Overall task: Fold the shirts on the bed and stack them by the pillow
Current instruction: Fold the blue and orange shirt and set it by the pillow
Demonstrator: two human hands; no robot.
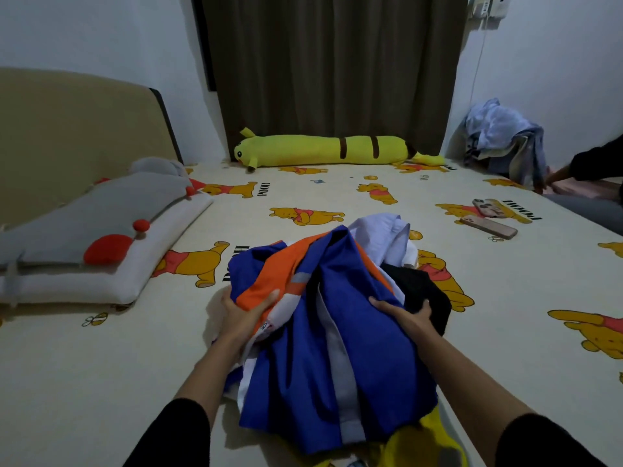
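Observation:
A crumpled heap of shirts lies on the bed in front of me, topped by a blue and orange shirt [323, 318]. A pale lilac shirt [384, 234] pokes out behind it, a black one [421, 291] on the right and a yellow one [421, 443] at the near edge. My left hand [246, 315] grips the orange part of the heap from the left. My right hand [404, 315] grips the blue cloth beside the black shirt. A grey and white pillow [101, 241] with red dots lies at the left by the headboard.
The bed [101, 365] has a cream sheet with yellow bear prints. A long yellow plush bolster [323, 150] lies along the curtain. Two phones [488, 217] lie at the right. A pile of clothes [505, 139] and another person's arm [586, 163] are at the far right.

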